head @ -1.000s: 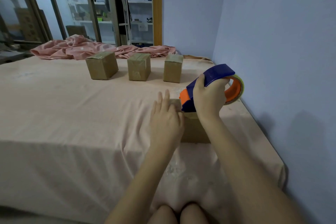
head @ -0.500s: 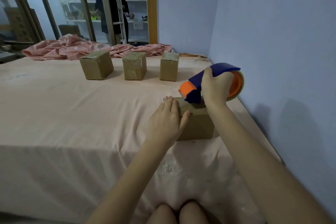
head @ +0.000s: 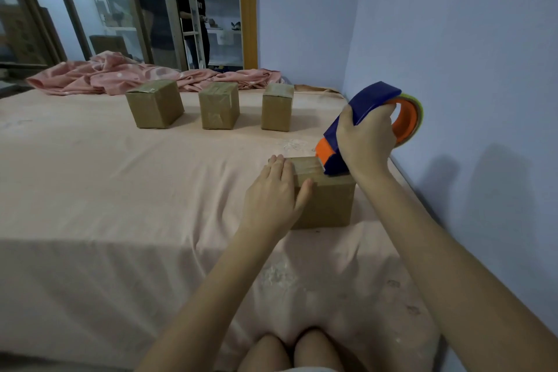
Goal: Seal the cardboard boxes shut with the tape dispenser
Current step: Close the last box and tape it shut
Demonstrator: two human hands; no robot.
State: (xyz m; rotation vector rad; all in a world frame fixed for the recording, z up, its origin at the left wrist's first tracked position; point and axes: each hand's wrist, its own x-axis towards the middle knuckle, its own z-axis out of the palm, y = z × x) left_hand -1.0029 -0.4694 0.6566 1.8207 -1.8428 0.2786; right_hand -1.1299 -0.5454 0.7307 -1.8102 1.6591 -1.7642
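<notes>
A small cardboard box [head: 327,204] stands on the pink sheet near the right wall. My left hand [head: 273,192] lies against its left side, fingers straight over the top edge, thumb on the front face. My right hand [head: 367,142] grips a blue and orange tape dispenser [head: 362,109], whose orange nose touches the box's top where a strip of clear tape runs. Three more boxes stand in a row farther back: the left box [head: 154,103], the middle box [head: 219,109] and the right box [head: 277,106], all with tape on top.
A crumpled pink blanket [head: 120,75] lies along the far edge of the bed. The blue wall [head: 468,69] runs close on the right. Beyond glass panels, two people stand by shelves and a ladder. My knees show at the bottom.
The dispenser has moved back along the box top toward me, laying tape, and my left hand has slid from the top to the box's left side.
</notes>
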